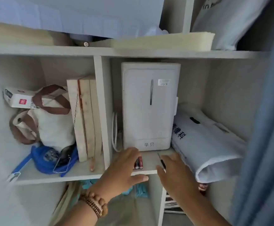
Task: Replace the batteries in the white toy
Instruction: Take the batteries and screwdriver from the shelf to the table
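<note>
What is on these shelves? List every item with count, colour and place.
batteries: at least two, red-black, shelf front
screwdriver: one, dark, right of batteries
appliance: one, white, upright behind batteries
plastic bag: one, white, right of appliance
cable: one, white, left of appliance
books: three, cream, left compartment
tote bag: one, cream, brown straps, left compartment
carton: one, white, atop tote bag
left hand: open, over batteries
right hand: open, at screwdriver
</note>
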The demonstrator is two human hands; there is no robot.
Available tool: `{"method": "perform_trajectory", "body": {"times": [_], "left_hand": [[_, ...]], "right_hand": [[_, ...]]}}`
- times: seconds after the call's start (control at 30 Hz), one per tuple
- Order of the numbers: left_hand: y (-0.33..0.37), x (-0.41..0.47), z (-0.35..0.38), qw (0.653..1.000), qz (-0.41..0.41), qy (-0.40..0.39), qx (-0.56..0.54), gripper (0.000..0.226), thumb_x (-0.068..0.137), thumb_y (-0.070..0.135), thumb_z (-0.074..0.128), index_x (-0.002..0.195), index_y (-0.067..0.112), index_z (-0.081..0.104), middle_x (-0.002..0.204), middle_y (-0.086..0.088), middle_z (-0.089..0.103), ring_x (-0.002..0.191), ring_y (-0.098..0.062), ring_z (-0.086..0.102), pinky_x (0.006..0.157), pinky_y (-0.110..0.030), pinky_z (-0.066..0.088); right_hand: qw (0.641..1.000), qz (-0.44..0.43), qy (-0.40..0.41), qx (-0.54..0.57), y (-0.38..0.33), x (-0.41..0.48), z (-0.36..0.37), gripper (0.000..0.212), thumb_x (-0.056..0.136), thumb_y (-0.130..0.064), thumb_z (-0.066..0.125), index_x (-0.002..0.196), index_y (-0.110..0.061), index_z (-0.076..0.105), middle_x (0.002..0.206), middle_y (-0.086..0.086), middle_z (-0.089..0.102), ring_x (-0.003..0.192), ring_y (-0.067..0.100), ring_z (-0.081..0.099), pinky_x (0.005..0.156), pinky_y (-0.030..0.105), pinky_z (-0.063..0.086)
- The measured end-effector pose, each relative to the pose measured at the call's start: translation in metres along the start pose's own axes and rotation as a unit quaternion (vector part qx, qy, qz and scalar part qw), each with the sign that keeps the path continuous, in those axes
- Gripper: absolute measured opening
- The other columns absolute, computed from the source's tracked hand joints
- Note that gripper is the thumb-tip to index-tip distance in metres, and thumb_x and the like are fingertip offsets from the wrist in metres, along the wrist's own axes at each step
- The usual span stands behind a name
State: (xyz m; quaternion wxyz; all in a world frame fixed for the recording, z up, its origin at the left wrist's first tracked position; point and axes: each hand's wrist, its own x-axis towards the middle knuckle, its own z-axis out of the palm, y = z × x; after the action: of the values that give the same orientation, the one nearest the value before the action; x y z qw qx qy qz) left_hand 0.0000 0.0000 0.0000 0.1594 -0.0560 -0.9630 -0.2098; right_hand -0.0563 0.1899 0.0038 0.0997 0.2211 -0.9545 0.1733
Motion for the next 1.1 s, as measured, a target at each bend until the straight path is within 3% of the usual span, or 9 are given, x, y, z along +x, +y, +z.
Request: {"method": "perform_trajectory", "body": {"times": [0.1, 0.2, 0.3, 0.5, 0.57, 0.63, 0.7, 0.9, 1.1], "left_hand": [[-0.006, 0.016, 0.014, 0.999, -0.009, 0.021, 0.045, 0.07, 0.075, 0.074, 0.055, 0.132, 0.037, 0.037, 0.131, 0.018, 0.036, 0.122, -0.005, 0.038, 0.101, -0.027, 0.039], [-0.008, 0.027, 0.019, 0.998, -0.026, 0.034, 0.056, 0.071, 0.073, 0.081, 0.051, 0.13, 0.041, 0.038, 0.126, 0.022, 0.039, 0.119, -0.001, 0.039, 0.095, -0.023, 0.038], [-0.013, 0.03, 0.022, 0.993, -0.006, 0.061, 0.106, 0.074, 0.073, 0.088, 0.042, 0.129, 0.039, 0.047, 0.12, 0.022, 0.046, 0.114, 0.0, 0.042, 0.089, -0.019, 0.032], [-0.014, 0.03, 0.025, 0.99, 0.044, 0.083, 0.102, 0.064, 0.079, 0.083, 0.045, 0.106, 0.031, 0.068, 0.1, 0.016, 0.051, 0.099, -0.001, 0.048, 0.081, -0.021, 0.047], [-0.013, 0.03, 0.024, 0.992, 0.041, 0.079, 0.091, 0.063, 0.077, 0.083, 0.048, 0.102, 0.029, 0.069, 0.097, 0.015, 0.05, 0.094, -0.001, 0.048, 0.078, -0.019, 0.047], [-0.012, 0.029, 0.023, 0.994, 0.024, 0.071, 0.079, 0.062, 0.073, 0.084, 0.051, 0.1, 0.03, 0.067, 0.096, 0.016, 0.047, 0.092, 0.001, 0.047, 0.077, -0.017, 0.046], [-0.011, 0.028, 0.022, 0.994, 0.011, 0.071, 0.08, 0.062, 0.072, 0.086, 0.05, 0.099, 0.032, 0.064, 0.095, 0.018, 0.044, 0.09, 0.001, 0.045, 0.076, -0.017, 0.046], [-0.006, 0.026, 0.024, 0.983, 0.009, 0.086, 0.16, 0.064, 0.079, 0.086, 0.039, 0.1, 0.031, 0.064, 0.097, 0.015, 0.05, 0.092, -0.004, 0.048, 0.079, -0.024, 0.048], [-0.006, 0.027, 0.025, 0.981, 0.025, 0.093, 0.169, 0.057, 0.081, 0.083, 0.04, 0.087, 0.029, 0.057, 0.088, 0.013, 0.045, 0.082, -0.006, 0.046, 0.068, -0.024, 0.049]], "right_hand": [[0.998, 0.014, 0.047, -0.049, 0.005, 0.013, 0.006, 0.029, 0.099, -0.046, 0.048, 0.111, -0.022, 0.061, 0.115, 0.004, 0.055, 0.096, 0.022, 0.067, 0.08, 0.034, 0.054], [0.994, 0.018, 0.063, -0.085, 0.004, 0.017, 0.007, 0.028, 0.092, -0.041, 0.063, 0.084, -0.015, 0.065, 0.09, 0.007, 0.06, 0.071, 0.025, 0.066, 0.062, 0.035, 0.054], [0.993, 0.021, 0.07, -0.088, 0.008, 0.019, 0.008, 0.029, 0.089, -0.04, 0.07, 0.076, -0.015, 0.066, 0.08, 0.005, 0.06, 0.064, 0.023, 0.063, 0.058, 0.033, 0.051], [0.997, -0.014, 0.064, -0.051, 0.009, 0.018, 0.006, 0.033, 0.064, -0.026, 0.095, 0.057, -0.013, 0.066, 0.062, 0.006, 0.058, 0.042, 0.022, 0.058, 0.037, 0.03, 0.047], [0.997, -0.018, 0.052, -0.05, 0.011, 0.018, 0.006, 0.028, 0.073, -0.031, 0.089, 0.063, -0.015, 0.069, 0.069, 0.005, 0.06, 0.046, 0.021, 0.062, 0.042, 0.032, 0.05], [0.998, -0.006, 0.061, -0.031, 0.014, 0.019, 0.009, 0.029, 0.095, -0.045, 0.063, 0.086, -0.019, 0.071, 0.09, 0.001, 0.06, 0.069, 0.018, 0.069, 0.062, 0.029, 0.052], [0.998, -0.011, 0.069, -0.002, 0.015, 0.019, 0.011, 0.036, 0.103, -0.05, 0.044, 0.1, -0.023, 0.068, 0.103, -0.003, 0.057, 0.085, 0.015, 0.068, 0.074, 0.027, 0.05], [0.999, -0.009, 0.051, 0.015, 0.015, 0.017, 0.007, 0.034, 0.103, -0.048, 0.044, 0.1, -0.024, 0.068, 0.101, -0.004, 0.057, 0.084, 0.014, 0.067, 0.073, 0.023, 0.049], [0.999, -0.011, 0.047, 0.012, 0.013, 0.017, 0.004, 0.032, 0.102, -0.044, 0.051, 0.092, -0.019, 0.069, 0.094, -0.001, 0.059, 0.078, 0.018, 0.068, 0.068, 0.025, 0.05]]}}
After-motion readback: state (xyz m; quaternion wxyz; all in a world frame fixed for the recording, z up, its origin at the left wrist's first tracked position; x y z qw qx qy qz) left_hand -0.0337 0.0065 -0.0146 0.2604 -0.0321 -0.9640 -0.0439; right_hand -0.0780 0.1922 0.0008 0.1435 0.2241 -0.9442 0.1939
